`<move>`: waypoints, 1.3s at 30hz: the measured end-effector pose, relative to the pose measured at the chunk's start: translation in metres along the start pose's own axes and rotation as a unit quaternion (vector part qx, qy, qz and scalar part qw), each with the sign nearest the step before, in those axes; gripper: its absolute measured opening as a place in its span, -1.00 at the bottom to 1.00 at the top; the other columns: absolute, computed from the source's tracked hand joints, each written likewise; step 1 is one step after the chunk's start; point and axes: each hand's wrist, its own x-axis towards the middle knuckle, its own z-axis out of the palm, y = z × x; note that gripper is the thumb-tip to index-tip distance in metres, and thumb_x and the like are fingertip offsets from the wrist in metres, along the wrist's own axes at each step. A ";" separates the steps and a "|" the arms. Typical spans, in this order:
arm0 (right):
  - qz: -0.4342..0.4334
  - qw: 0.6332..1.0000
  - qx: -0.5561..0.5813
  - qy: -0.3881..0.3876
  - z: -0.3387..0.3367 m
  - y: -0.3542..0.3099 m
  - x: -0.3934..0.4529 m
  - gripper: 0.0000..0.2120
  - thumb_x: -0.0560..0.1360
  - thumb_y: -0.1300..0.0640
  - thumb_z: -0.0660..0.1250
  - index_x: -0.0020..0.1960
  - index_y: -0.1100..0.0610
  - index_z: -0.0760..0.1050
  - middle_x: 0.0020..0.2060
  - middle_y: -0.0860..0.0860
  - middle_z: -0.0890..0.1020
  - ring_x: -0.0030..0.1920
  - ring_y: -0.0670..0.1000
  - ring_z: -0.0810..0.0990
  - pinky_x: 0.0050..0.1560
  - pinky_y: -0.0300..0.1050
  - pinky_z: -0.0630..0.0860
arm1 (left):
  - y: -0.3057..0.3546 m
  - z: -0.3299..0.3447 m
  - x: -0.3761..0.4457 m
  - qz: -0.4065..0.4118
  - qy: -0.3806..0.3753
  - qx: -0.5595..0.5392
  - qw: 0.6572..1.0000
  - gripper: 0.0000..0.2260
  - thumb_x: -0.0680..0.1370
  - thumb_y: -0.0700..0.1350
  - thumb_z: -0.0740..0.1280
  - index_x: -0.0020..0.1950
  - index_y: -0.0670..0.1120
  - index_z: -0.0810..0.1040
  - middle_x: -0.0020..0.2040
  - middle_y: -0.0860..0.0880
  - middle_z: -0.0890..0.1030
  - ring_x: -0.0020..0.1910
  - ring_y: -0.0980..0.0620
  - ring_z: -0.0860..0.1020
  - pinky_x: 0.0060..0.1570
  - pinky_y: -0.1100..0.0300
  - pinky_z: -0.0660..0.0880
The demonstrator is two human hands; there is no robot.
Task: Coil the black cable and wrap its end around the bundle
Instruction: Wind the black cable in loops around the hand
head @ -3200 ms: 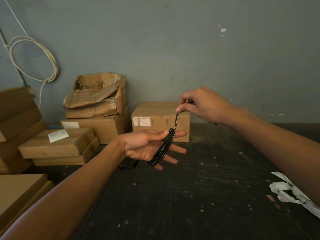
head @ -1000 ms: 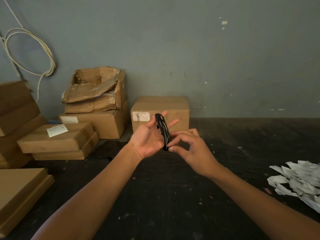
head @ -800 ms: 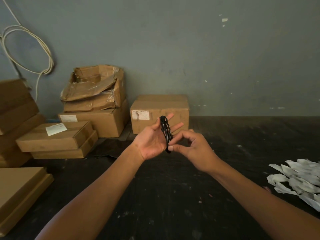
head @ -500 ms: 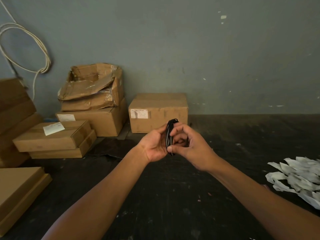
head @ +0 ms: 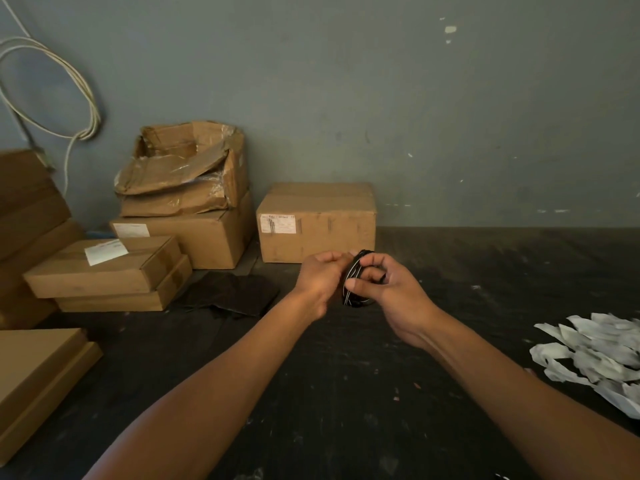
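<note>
Grey-green wall (head: 381,98); dark scuffed floor (head: 346,393); stacked cardboard boxes (head: 194,216), dim light

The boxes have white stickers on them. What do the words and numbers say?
Nothing can be read.
Sealed box: its white label has dark print, too blurred to read.
Flat box: the white slip looks blank or too faint to tell.
Big box under the crushed box: its white label shows no readable print.
</note>
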 end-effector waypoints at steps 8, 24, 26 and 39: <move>0.093 0.955 0.277 0.051 -0.021 0.000 0.013 -0.82 0.49 0.37 0.34 0.07 0.25 0.48 -0.12 0.11 0.62 -0.34 -0.09 0.61 -0.45 -0.32 0.46 | -0.021 -0.006 -0.016 0.205 -0.147 0.192 0.949 -0.59 0.59 -0.22 0.20 0.41 0.08 0.46 0.22 0.11 0.60 0.23 -0.06 0.57 0.26 -0.01 0.47; 0.182 0.983 0.022 -0.012 -0.039 0.001 0.006 -0.68 0.47 0.22 0.43 0.18 0.12 0.46 -0.28 0.10 0.65 -0.35 -0.03 0.57 -0.36 -0.21 0.48 | -0.032 -0.018 -0.010 0.242 -0.109 0.384 0.885 -0.80 0.65 -0.20 0.20 0.22 -0.14 0.54 -0.16 -0.09 0.66 -0.11 0.01 0.65 0.03 0.03 0.58; 0.188 0.979 -0.068 -0.022 -0.046 0.005 0.005 -0.61 0.47 0.21 0.43 0.24 0.02 0.40 -0.39 0.05 0.62 -0.46 -0.05 0.51 -0.51 -0.25 0.40 | -0.026 -0.020 -0.012 0.197 -0.142 0.367 0.898 -0.82 0.66 -0.21 0.17 0.17 -0.15 0.54 -0.17 -0.11 0.64 -0.10 -0.01 0.66 -0.01 0.07 0.57; 0.148 0.920 -0.318 -0.176 -0.053 0.013 0.001 -0.69 0.52 -0.03 0.37 0.15 0.16 0.52 -0.54 -0.07 0.35 -0.55 -0.12 0.30 -0.55 -0.27 0.21 | -0.022 -0.025 -0.019 -0.012 -0.265 0.111 0.958 -0.79 0.69 -0.20 0.10 0.17 -0.22 0.49 -0.31 -0.02 0.40 -0.33 0.10 0.47 0.11 -0.09 0.59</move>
